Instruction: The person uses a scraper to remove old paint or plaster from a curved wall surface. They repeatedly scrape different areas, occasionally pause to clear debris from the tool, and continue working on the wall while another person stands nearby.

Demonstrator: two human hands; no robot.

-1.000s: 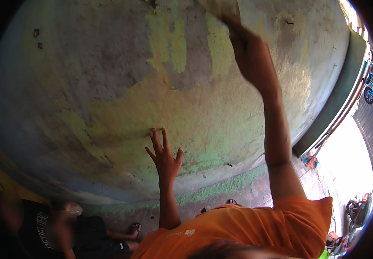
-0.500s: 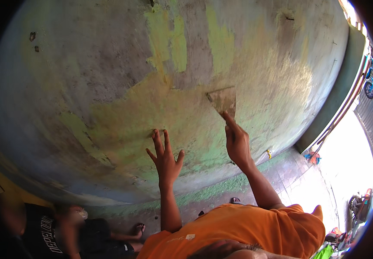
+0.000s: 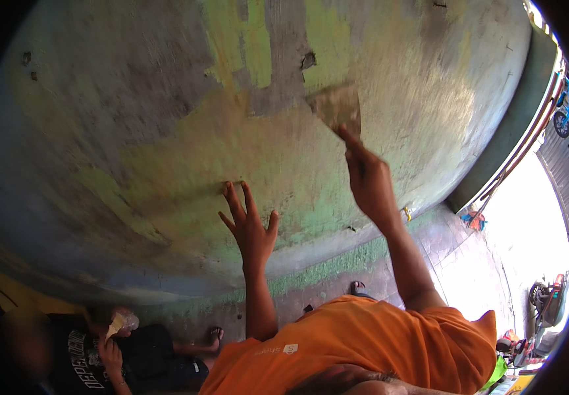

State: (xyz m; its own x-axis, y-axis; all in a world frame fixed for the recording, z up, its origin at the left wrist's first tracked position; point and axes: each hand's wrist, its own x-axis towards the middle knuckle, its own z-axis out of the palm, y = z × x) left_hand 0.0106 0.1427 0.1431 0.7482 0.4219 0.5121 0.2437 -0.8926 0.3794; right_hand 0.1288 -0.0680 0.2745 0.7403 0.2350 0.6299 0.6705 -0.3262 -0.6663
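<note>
My right hand (image 3: pixel 371 184) grips a putty knife (image 3: pixel 339 109) by its handle, the index finger stretched along toward the blade. Its wide, worn blade lies against the wall (image 3: pixel 185 171), just below a patch of yellow-green paint (image 3: pixel 327 39). A small dark flake (image 3: pixel 309 60) is at the wall just above the blade. Lower and to the left, my left hand (image 3: pixel 255 234) is open, fingers spread, its fingertips on the wall. It holds nothing. The handle is mostly hidden inside my right hand.
Green paint scrapings (image 3: pixel 327 271) lie along the wall's foot. At lower left sits a person in a black shirt (image 3: pixel 77 355), holding a pale yellowish piece and a clear plastic bag (image 3: pixel 126 320). Beyond the wall's right end stand a blue bicycle (image 3: pixel 566 108) and a motorcycle (image 3: pixel 547 299).
My right hand and the putty knife have moved up the wall. A dark flake now shows above the blade. My left hand stays spread on the wall. The seated person's hand has shifted.
</note>
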